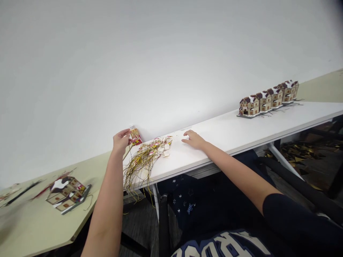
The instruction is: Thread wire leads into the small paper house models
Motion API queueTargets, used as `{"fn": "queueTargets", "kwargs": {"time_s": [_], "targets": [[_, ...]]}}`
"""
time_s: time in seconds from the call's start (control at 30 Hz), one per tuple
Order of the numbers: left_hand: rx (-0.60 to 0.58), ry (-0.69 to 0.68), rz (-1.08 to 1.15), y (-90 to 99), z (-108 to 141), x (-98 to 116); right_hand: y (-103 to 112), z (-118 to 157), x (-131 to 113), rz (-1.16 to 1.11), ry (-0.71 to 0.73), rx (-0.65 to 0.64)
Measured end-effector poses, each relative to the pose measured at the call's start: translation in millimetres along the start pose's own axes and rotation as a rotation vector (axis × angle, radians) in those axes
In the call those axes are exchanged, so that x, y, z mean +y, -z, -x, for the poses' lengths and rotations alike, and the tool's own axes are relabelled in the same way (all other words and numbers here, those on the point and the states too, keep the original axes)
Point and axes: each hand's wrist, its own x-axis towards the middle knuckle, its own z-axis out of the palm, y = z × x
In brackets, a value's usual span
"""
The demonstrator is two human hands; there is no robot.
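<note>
Navy shirt (pixel 284 228), left grip (pixel 122 141) pinched on round striped disc (pixel 134 140), right grip (pixel 195 140) loosely spread

The white table (pixel 227 134) carries a heap of wired pieces (pixel 150 151) at its left end and a row of small houses (pixel 268 101) toward its right end. The pale green table (pixel 34 232) at left supports one small house (pixel 65 194) and black strands (pixel 23 192). Gold scraps (pixel 297 155) lie on the floor (pixel 140 216).

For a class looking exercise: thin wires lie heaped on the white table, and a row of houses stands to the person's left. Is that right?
Left is wrong: the head view shows the row of houses to the person's right. The thin wires do lie heaped on the white table.
</note>
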Motion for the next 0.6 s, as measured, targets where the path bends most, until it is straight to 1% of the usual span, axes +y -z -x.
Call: {"fn": "queueTargets", "kwargs": {"time_s": [0.07,0.23,0.3,0.33,0.37,0.47,0.5,0.53,0.6], "targets": [[-0.028,-0.046,0.004,0.7,-4,0,0,0,0,-0.002,0.003,0.0],[-0.008,-0.201,-0.02,0.6,-12,-8,0,1,-2,0.002,-0.006,0.002],[-0.02,-0.232,-0.047,1.2,-12,-9,0,0,-2,0.005,-0.002,0.001],[-0.049,-0.218,-0.078,2.0,-12,-8,-1,0,-1,0.005,0.001,0.002],[-0.104,-0.179,-0.123,3.0,-11,-7,-1,0,-1,0.004,0.005,0.002],[-0.32,0.007,-0.284,6.0,-10,-2,-2,-1,1,0.004,0.011,0.009],[-0.357,0.046,-0.311,6.7,-10,-1,-2,-1,1,0.005,0.01,0.009],[-0.358,0.058,-0.318,7.1,-11,0,-2,-1,2,0.006,0.009,0.007],[-0.279,0.004,-0.311,7.6,-13,2,-2,-1,1,0.007,0.006,0.002]]}}
